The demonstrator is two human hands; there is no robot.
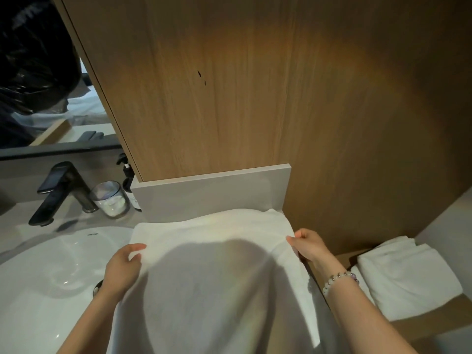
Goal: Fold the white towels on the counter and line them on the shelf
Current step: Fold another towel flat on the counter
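Both hands held a white towel (209,251) spread on the counter (12,221).

From the left, a black faucet (61,190) stood over a white basin (51,264) whose rim bore a dark mark too small to read. Beside it were a glass jar (111,199) and a pump bottle (129,185) with an illegible label. The left hand (122,267) and right hand (310,245) each pinched a towel edge with curled fingers (136,247). Folded towels (406,272) lay on the shelf (434,320) at far right.
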